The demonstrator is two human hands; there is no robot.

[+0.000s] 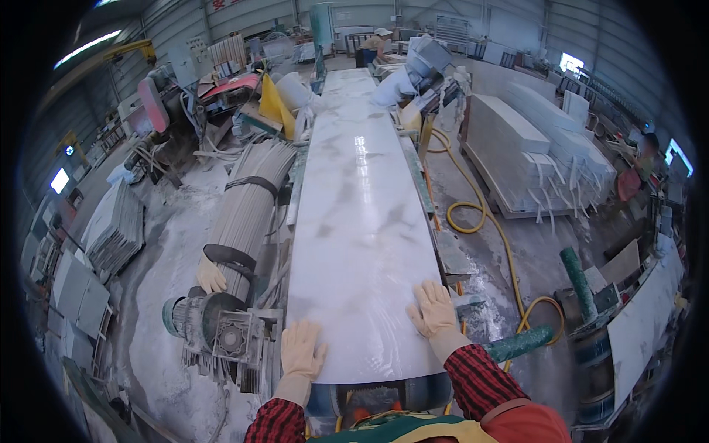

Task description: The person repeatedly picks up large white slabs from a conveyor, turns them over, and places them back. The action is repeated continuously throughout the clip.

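Observation:
A long, glossy white stone slab (354, 251) with grey patches stretches away from me along a conveyor. On its near left corner rests my left hand (300, 351) in a pale glove, fingers extended flat. My right hand (434, 311), gloved the same way, lies with spread fingers on the slab's right edge, a little farther up. Neither hand grips anything. Wet streaks shine on the slab's surface near my right hand.
Left of the slab are a motor with gearbox (214, 325), a bundle of strapped strips (251, 199) and a loose glove (211, 276). A yellow hose (509, 258) winds along the right floor beside stacked slabs (517, 148). A person (377, 46) is at the far end.

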